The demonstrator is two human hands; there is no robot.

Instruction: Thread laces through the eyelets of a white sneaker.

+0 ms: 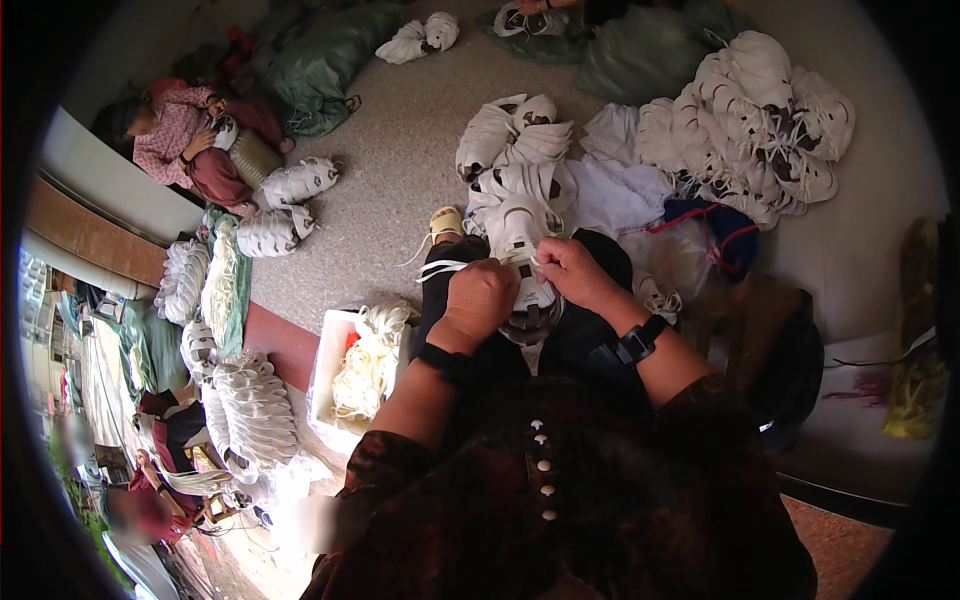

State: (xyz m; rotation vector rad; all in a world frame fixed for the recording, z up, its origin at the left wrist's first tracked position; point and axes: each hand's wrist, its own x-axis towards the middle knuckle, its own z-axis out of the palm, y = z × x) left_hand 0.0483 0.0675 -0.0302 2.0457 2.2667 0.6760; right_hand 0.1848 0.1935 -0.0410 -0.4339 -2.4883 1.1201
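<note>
A white sneaker [518,222] with dark patches rests between my knees. Over its lacing area my left hand [482,302] is closed, and a white shoelace [440,268] trails from it to the left. My right hand [578,272] pinches at the opposite edge of the lacing area; what lies between its fingertips is hidden. The two hands are a short way apart, with the shoe's tongue [538,294] showing between them. Beyond the shoe, against my legs, more white sneakers [512,135] are stacked.
Left of my knee stands a white box [322,385] full of loose laces [368,375]. A big heap of white shoes [750,125] lies at the far right, near green sacks [640,60]. A seated person [185,135] works at the far left; shoe rows [250,405] line the left side.
</note>
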